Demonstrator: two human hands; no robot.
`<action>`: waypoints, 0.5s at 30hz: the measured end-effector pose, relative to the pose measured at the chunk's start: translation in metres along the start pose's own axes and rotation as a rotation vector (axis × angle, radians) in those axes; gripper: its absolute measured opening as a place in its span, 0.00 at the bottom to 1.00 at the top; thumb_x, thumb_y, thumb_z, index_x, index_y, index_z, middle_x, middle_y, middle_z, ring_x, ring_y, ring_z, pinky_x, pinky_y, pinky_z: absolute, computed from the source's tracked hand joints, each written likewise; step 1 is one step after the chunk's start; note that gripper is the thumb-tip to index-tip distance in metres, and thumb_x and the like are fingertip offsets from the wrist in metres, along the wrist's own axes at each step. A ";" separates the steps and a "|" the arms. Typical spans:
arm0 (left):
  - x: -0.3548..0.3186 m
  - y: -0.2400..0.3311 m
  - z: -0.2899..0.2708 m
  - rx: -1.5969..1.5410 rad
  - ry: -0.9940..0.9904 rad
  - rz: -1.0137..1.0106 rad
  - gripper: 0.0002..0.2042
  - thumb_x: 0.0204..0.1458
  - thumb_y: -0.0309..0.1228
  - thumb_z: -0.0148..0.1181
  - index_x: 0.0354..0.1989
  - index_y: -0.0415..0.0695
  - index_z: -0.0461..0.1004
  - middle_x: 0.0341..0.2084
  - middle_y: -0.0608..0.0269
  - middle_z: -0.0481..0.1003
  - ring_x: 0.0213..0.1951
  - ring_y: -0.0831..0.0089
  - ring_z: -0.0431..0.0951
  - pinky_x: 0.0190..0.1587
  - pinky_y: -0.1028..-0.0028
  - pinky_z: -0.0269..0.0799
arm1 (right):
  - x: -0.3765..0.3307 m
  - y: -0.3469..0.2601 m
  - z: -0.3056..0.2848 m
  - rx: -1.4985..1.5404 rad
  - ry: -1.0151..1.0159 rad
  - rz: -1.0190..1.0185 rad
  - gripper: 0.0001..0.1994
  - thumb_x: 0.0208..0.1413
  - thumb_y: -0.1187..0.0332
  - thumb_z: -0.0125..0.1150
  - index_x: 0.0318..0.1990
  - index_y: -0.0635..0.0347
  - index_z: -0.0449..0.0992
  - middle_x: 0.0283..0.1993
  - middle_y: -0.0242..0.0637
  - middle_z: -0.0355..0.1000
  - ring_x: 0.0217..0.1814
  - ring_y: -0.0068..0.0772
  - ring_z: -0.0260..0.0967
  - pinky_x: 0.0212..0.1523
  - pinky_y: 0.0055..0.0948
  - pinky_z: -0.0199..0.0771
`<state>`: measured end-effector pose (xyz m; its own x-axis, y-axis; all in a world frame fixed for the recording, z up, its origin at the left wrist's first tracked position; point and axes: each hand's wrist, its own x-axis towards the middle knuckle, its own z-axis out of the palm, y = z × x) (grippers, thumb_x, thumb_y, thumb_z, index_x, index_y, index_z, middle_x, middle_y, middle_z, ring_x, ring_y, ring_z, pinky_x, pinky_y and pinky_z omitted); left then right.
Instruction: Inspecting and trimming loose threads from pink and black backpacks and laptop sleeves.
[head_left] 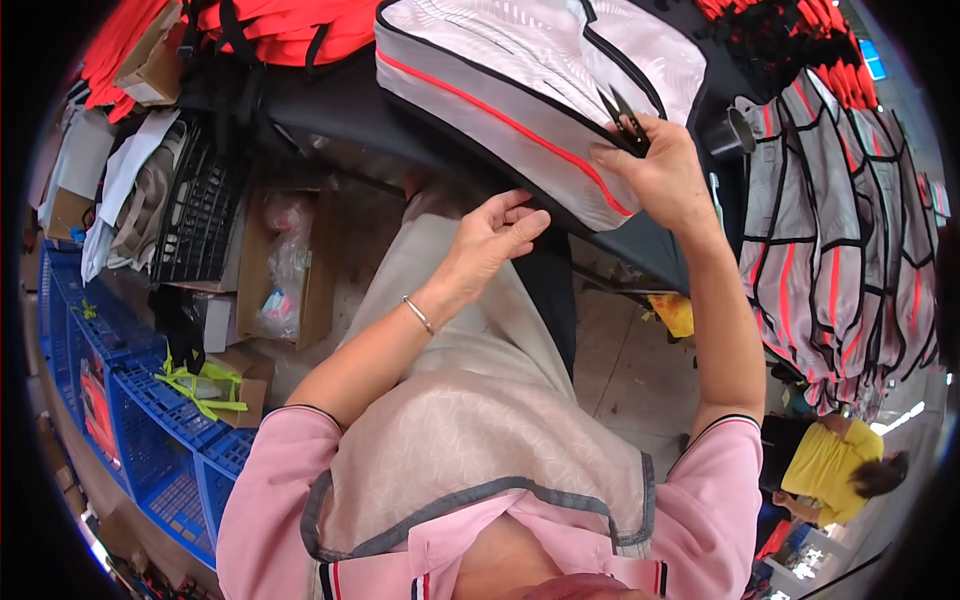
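Observation:
A pale grey-white fabric bag (470, 125) with black binding and a red stripe lies on the black-covered table in front of me. My right hand (665, 170) grips a pair of small black scissors (625, 125), blades pointing up and away over the bag's right end. The thumb of that hand rests close against the bag's side. Just below the bag's near lower edge is my left hand (495, 235), its fingers loosely bent and apart. I see nothing held in it; whether its fingertips touch the black edge, I cannot tell.
Red fabric pieces (290, 35) lie at the far left of the table (340, 100). Blue plastic crates (160, 440) and a cardboard box (315, 270) stand at left. A metal cup (735, 132) is right of the bag. Grey bags (800, 240) hang beyond; a person in yellow (830, 465) is behind right.

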<state>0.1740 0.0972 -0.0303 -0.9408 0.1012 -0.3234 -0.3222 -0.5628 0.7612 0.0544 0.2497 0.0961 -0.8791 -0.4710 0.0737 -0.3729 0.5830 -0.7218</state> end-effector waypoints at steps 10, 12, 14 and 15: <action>0.021 0.056 0.057 0.110 0.057 0.316 0.18 0.42 0.38 0.77 0.33 0.36 0.80 0.27 0.66 0.79 0.28 0.81 0.76 0.30 0.79 0.70 | 0.017 -0.048 -0.025 0.118 0.048 -0.002 0.11 0.49 0.68 0.68 0.35 0.66 0.78 0.25 0.27 0.71 0.27 0.17 0.63 0.29 0.23 0.67; 0.028 0.062 0.062 0.092 0.100 0.394 0.17 0.42 0.36 0.77 0.33 0.35 0.80 0.27 0.65 0.79 0.27 0.82 0.76 0.28 0.79 0.70 | 0.019 -0.057 -0.028 0.081 0.089 -0.050 0.13 0.46 0.69 0.69 0.36 0.68 0.77 0.25 0.32 0.73 0.26 0.23 0.65 0.31 0.26 0.69; 0.033 0.067 0.063 0.054 0.069 0.461 0.17 0.42 0.35 0.76 0.33 0.35 0.80 0.26 0.65 0.79 0.27 0.82 0.76 0.27 0.79 0.69 | 0.014 -0.071 -0.039 -0.115 0.050 -0.166 0.14 0.45 0.69 0.69 0.36 0.69 0.77 0.26 0.38 0.74 0.27 0.32 0.69 0.32 0.30 0.70; 0.034 0.069 0.063 0.008 0.052 0.513 0.16 0.43 0.34 0.76 0.33 0.35 0.80 0.26 0.64 0.79 0.26 0.81 0.75 0.26 0.79 0.69 | 0.010 -0.078 -0.043 -0.309 -0.006 -0.266 0.15 0.43 0.69 0.70 0.36 0.70 0.76 0.27 0.44 0.75 0.28 0.40 0.72 0.34 0.33 0.71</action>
<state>0.1129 0.1134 0.0467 -0.9717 -0.2269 0.0656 0.1784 -0.5228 0.8336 0.0622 0.2279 0.1832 -0.7384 -0.6357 0.2251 -0.6596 0.6115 -0.4371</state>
